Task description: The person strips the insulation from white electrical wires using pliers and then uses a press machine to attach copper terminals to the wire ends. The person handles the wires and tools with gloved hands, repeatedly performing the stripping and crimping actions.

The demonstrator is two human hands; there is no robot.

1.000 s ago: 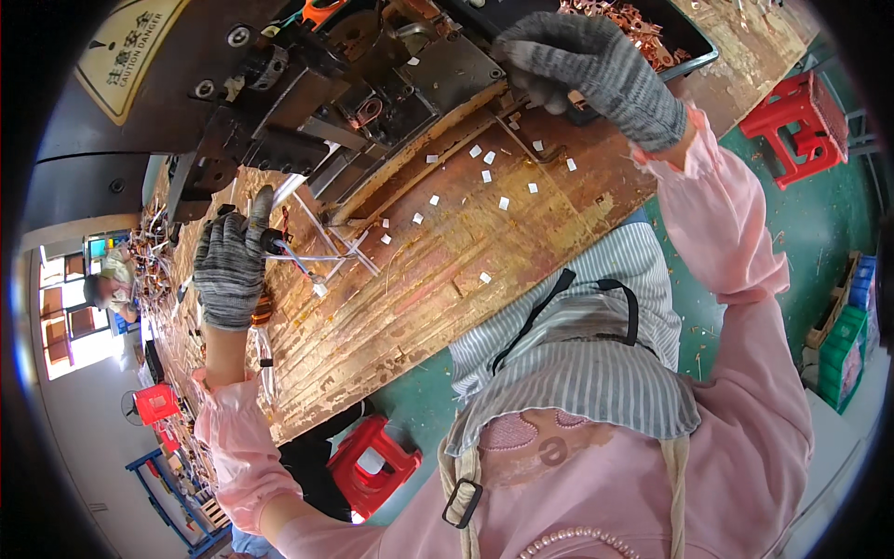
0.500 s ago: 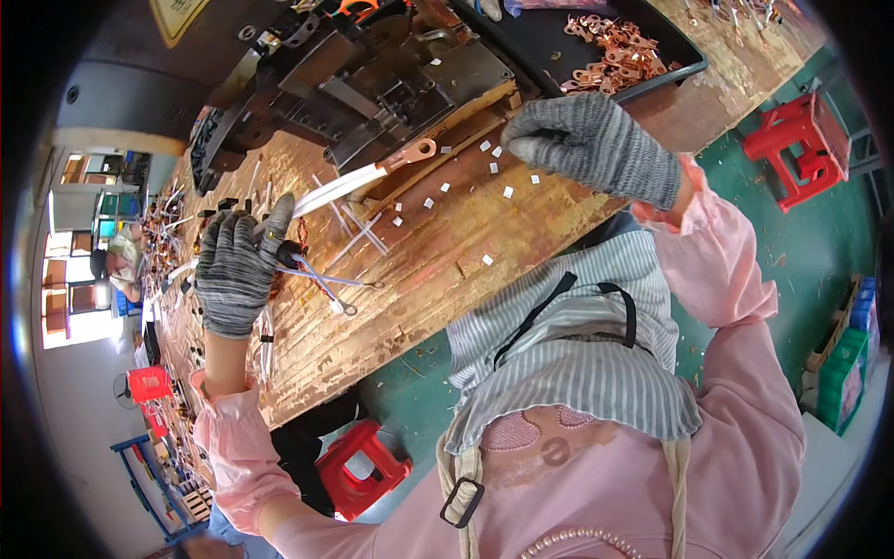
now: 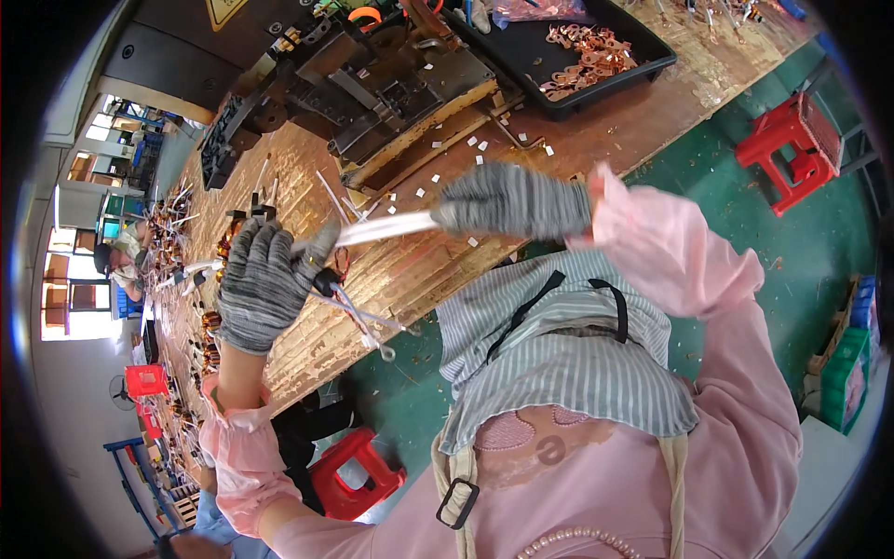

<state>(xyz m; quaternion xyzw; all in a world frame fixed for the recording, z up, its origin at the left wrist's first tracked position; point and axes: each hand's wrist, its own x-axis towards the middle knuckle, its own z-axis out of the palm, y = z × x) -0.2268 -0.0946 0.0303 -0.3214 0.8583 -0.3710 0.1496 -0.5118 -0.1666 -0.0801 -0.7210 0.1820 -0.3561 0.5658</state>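
My left hand (image 3: pixel 265 284), in a grey knitted glove, is closed around a wired part whose body is mostly hidden by the fingers. From it a flat white-sleeved lead (image 3: pixel 386 226) runs to the right. My right hand (image 3: pixel 517 200), gloved alike, is closed over the far end of that lead and covers the copper lug there. Thin leads with ring terminals (image 3: pixel 386 353) hang from the held part below my left thumb. Beyond the lead stands a dark metal press tool (image 3: pixel 391 93) on the wooden bench (image 3: pixel 317 345).
A black tray (image 3: pixel 643 79) with loose copper lugs (image 3: pixel 596 56) lies at the far right of the press. Small white chips (image 3: pixel 436 178) are scattered on the bench. Several coils and leads line the left side. Red stools (image 3: pixel 792 154) stand on the green floor.
My right hand has come left and nearer and closed over the lead's lug end, which was bare before. My left hand and the held part have shifted slightly right and nearer.
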